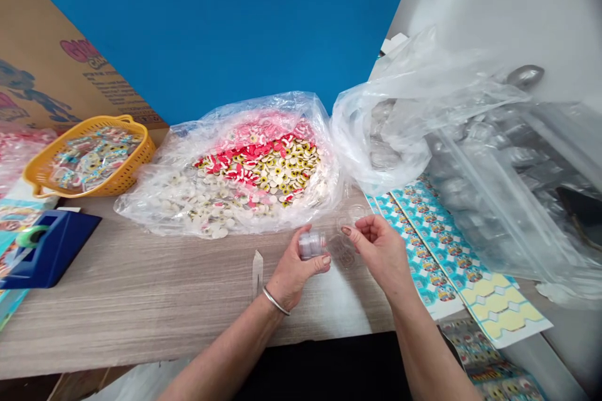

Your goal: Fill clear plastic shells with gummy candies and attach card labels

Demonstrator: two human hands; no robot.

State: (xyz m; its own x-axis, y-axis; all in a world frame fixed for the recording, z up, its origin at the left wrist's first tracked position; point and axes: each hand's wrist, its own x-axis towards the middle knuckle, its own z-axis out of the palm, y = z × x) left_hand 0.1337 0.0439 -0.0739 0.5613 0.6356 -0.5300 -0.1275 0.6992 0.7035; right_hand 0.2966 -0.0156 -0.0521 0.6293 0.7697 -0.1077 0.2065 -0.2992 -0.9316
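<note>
My left hand [294,266], with a metal bangle at the wrist, is closed round a short stack of clear round plastic pieces [311,244]. To its right, my right hand [379,247] pinches a clear plastic disc [345,223] between thumb and fingers. More clear round pieces [347,258] lie on the table just below that disc, between the two hands. Beyond both hands sits an open clear bag [221,225] full of small red, white and yellow-green eye-like pieces [282,169].
A yellow basket [120,169] of small packed items stands at the left, above a blue tape dispenser [51,250]. Sticker sheets [426,225] lie at the right beside large clear plastic bags [475,200]. A paper strip [257,269] lies left of my left hand.
</note>
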